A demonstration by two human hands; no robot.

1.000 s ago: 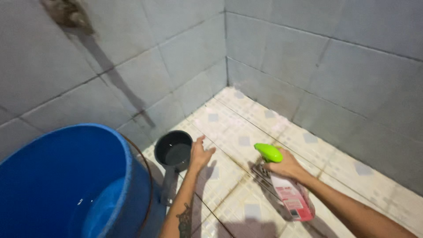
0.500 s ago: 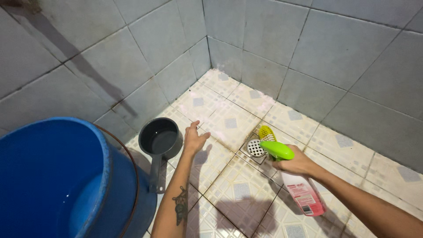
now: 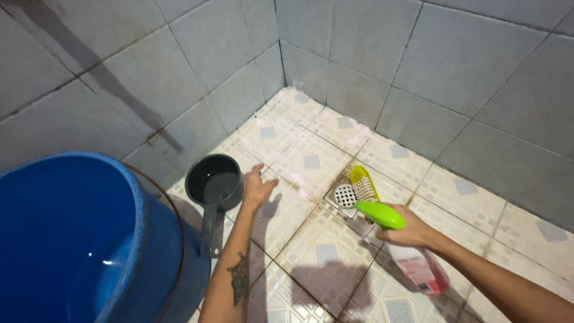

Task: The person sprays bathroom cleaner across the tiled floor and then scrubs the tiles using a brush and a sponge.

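The right hand (image 3: 406,230), in the lower middle right of the frame, is wrapped tight around the neck of a pink plastic spray bottle with a bright green spray head (image 3: 418,263). The green head pokes out to the left, and the pink body hangs down to the lower right, tilted over the pale patterned tile floor (image 3: 311,161).

The left hand (image 3: 257,190) is in the middle of the frame. Its fingers are spread apart and it holds nothing. It hovers just beside a dark grey plastic water dipper with a long handle (image 3: 213,185), close to the round cup part. I cannot tell if the hand touches the cup. The dipper sits on the floor with a little water inside, and its handle points down toward the bottom of the frame.

A big blue plastic bucket with water in it (image 3: 78,239) fills the lower left, right next to the dipper.

Near the middle of the floor is a round metal floor drain (image 3: 345,195). A yellow scrub brush with pale bristles (image 3: 363,184) lies just beside it, partly over its right edge, a bit above the green spray head.

Grey wall tiles (image 3: 418,66) fill the top of the frame and meet in a corner at the upper middle.
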